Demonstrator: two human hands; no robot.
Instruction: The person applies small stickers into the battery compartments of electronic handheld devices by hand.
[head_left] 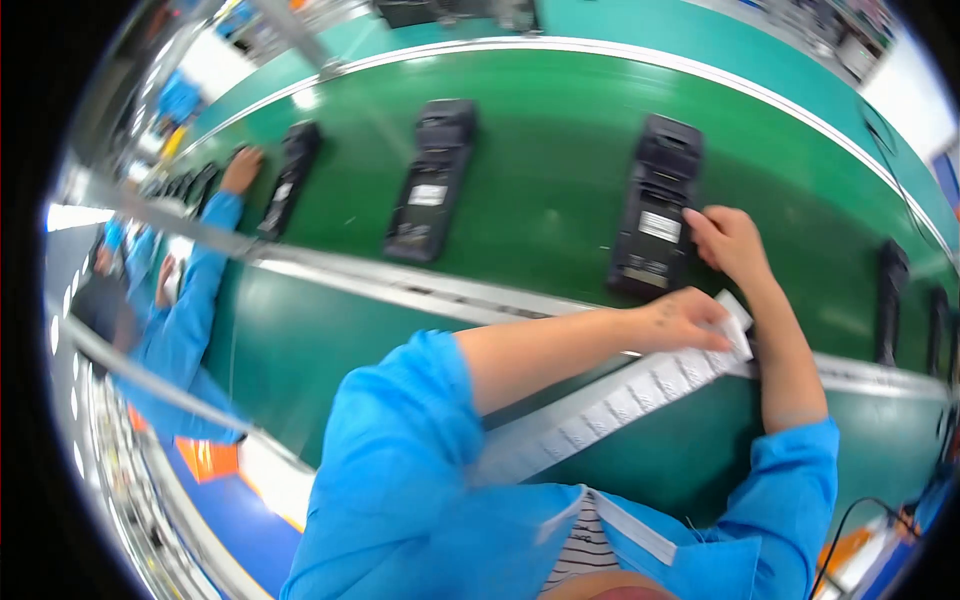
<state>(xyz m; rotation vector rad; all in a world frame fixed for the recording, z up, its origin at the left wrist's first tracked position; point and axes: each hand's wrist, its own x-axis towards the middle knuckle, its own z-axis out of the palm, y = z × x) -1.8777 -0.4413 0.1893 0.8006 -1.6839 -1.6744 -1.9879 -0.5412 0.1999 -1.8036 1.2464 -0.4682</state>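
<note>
Head camera looks down over a green conveyor belt (pixel 540 190) carrying a row of black handheld terminals, each lying back-side up with a white label showing. The person in the blue smock works at the nearest one, the black terminal (pixel 655 210), which lies on the belt just ahead of them. Their right hand (pixel 728 243) rests against its right edge, fingers curled and touching the casing beside its label, apparently to steady it or press something down there; whether anything is pinched between the fingers cannot be told. Their left hand (pixel 683 318) reaches across the body and closes on the end of a long white label strip (pixel 640 392), which runs diagonally over the metal rail (pixel 400 283) back toward the person's chest, so the strip's free end sits close to the terminal. Two more terminals (pixel 432 180) lie further left on the belt, well apart. At the far left a co-worker's hand (pixel 241 170), in a matching blue sleeve, reaches onto the belt near another terminal.
</note>
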